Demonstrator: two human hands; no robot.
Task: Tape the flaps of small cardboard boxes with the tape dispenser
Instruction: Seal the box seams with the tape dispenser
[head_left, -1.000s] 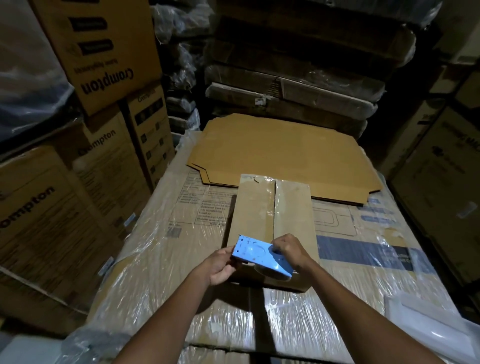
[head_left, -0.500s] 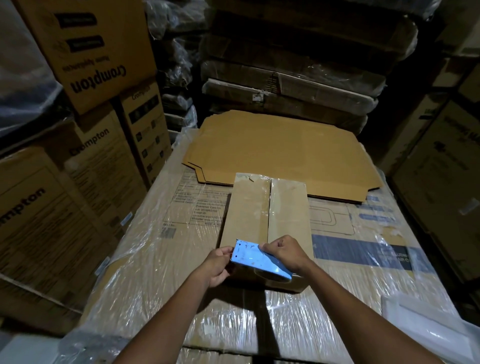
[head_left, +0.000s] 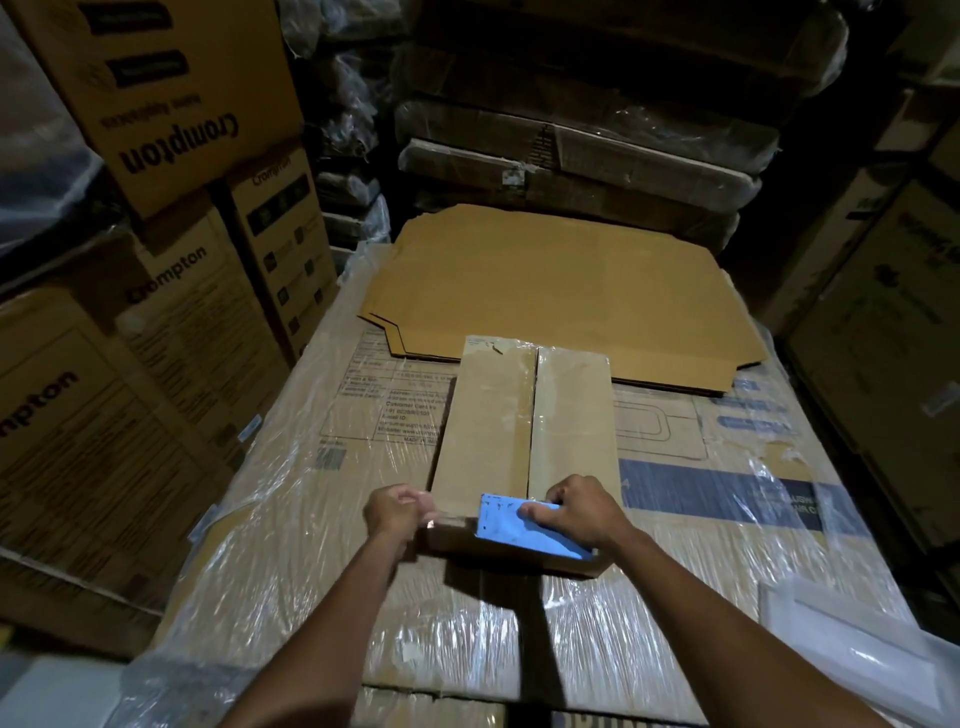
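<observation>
Your right hand grips the blue tape dispenser at the near end of the small box, just over the seam between the two flaps, likely so the tape can start there. Your left hand, just left of it, pinches what looks like the clear tape end, keeping it taut. The box lies on a wrapped carton, used as a table.

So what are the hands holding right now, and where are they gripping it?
Right hand grips the blue tape dispenser by its upper end. Left hand pinches the pulled-out clear tape end at the small box's near edge.
</observation>
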